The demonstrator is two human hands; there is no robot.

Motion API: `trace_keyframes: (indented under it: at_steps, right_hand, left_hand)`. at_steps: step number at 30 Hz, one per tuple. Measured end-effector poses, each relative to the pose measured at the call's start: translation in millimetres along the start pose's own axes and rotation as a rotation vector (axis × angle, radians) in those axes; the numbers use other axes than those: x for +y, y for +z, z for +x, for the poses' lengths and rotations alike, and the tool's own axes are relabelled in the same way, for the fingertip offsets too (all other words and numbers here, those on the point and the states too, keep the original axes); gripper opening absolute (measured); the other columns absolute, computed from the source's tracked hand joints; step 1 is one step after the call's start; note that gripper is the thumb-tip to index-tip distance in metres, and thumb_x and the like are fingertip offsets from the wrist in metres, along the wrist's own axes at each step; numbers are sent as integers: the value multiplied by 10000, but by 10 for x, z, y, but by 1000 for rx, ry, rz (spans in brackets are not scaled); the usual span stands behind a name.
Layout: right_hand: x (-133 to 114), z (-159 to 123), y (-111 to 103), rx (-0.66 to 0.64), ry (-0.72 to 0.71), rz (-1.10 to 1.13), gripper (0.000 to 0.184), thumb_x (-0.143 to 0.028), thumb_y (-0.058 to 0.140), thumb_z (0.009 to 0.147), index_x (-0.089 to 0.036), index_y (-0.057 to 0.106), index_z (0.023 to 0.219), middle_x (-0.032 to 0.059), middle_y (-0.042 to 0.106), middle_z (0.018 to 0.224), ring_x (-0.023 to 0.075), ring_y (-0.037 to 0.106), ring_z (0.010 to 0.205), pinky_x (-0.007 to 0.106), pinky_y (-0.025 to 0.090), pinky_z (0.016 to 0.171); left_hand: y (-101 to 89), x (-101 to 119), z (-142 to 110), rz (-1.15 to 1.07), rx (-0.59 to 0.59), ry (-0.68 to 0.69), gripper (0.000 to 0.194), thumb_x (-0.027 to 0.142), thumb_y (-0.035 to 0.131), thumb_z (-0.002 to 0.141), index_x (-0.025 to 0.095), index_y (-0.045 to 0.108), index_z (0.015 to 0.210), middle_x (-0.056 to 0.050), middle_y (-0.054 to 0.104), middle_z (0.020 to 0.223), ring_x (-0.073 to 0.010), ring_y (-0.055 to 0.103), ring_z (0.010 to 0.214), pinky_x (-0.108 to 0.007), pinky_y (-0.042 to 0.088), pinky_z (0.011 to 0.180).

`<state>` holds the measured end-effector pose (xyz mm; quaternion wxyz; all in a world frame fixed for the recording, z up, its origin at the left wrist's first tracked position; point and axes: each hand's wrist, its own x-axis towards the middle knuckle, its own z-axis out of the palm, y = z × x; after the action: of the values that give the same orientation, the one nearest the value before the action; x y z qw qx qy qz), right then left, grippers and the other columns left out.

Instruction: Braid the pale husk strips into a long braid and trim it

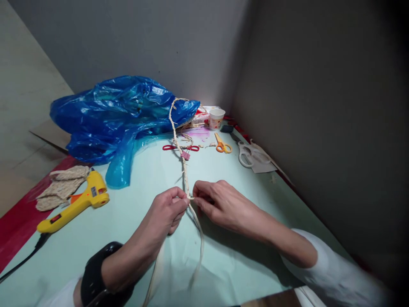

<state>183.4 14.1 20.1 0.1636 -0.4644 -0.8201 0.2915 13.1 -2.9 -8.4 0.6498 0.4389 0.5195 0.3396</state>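
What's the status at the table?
Both hands, left and right, pinching strands at braid's lower end. Pink clip on braid. Glue gun off to left, clear of hands.

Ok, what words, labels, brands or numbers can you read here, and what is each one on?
No text can be read.
Glue gun: its label is too small to read.
Cup: printed marks, too small to make out.
Red and white pack by the cup: too blurred to read.

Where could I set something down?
Bare patches lie between the yellow glue gun and the left hand, and between the right hand and the white scissors. It's crowded at the back, around the blue plastic bag, paper cup and orange scissors.
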Motion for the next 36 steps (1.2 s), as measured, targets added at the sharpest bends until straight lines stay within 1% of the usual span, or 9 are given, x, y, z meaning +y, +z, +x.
trace_keyframes:
  at_steps: [4, 8, 14, 16, 20, 22, 24, 26, 36]
  right_hand:
    - [-57, -44, 92, 94, -43, -142, 163, -228, 466, 870, -185, 541, 732, -21, 494, 565, 93, 305, 486, 275, 187, 520]
    - [-75, -98, 296, 172, -249, -355, 110, -194, 465, 853, -154, 565, 831, 36, 589, 654, 128, 408, 518, 304, 191, 522]
    - [-59, -106, 334, 121, -618, -544, 220, -109, 403, 895, -140, 612, 835, 69, 642, 761, 163, 507, 622, 323, 279, 559]
    - [-66, -98, 232, 108, -559, -370, 186, -189, 464, 883, -164, 640, 830, 49, 646, 738, 159, 514, 628, 310, 313, 581]
    - [-37, -53, 30, 260, -113, 6, 198, -261, 484, 902, -170, 659, 898, 51, 672, 810, 155, 563, 718, 277, 373, 665]
    - [1, -21, 7, 153, -9, 159, 223, -288, 461, 927, -163, 643, 961, 52, 678, 880, 152, 574, 763, 264, 380, 684]
    - [34, 11, 46, -28, -9, 303, 261, -299, 407, 955, -160, 626, 923, 30, 664, 811, 132, 558, 715, 248, 375, 664]
    - [50, 36, 114, -86, 1, 361, 295, -288, 371, 965, -158, 594, 822, 7, 616, 722, 109, 517, 654, 233, 352, 630]
    - [27, 42, 232, 45, 22, 274, 343, -284, 435, 893, -162, 423, 573, -44, 309, 553, 79, 281, 537, 251, 199, 516]
  left_hand:
    - [7, -11, -1, 76, 56, 64, 125, 277, 540, 813, 181, 489, 750, 70, 475, 496, -39, 252, 413, -194, 139, 402]
    - [10, 5, -20, -27, 47, 46, 148, 289, 602, 776, 180, 504, 755, 113, 347, 420, -32, 236, 397, -174, 140, 414]
    - [-28, 15, -65, -140, 0, 32, 216, 336, 664, 747, 178, 519, 771, 93, 412, 465, -38, 313, 416, -168, 173, 430]
    - [-44, 8, -71, -103, 18, 51, 179, 318, 638, 775, 183, 521, 782, 105, 383, 416, -42, 281, 402, -173, 172, 441]
    - [-40, 22, -86, -68, 30, 90, 136, 288, 599, 802, 179, 517, 819, 96, 440, 444, -51, 249, 415, -195, 199, 474]
    - [-22, 33, -93, -66, 19, 104, 145, 282, 597, 801, 181, 503, 845, 79, 499, 497, -56, 268, 429, -206, 209, 486]
    - [-5, 34, -96, -60, -11, 119, 149, 286, 583, 814, 189, 487, 874, 85, 490, 498, -63, 283, 437, -212, 211, 490]
    - [4, 27, -96, -39, -43, 130, 154, 295, 565, 832, 197, 472, 907, 102, 444, 472, -69, 290, 439, -212, 211, 487]
    - [-35, -39, -81, 173, -23, 187, 200, 329, 510, 871, 235, 394, 1003, 122, 435, 482, -82, 326, 412, -207, 227, 444]
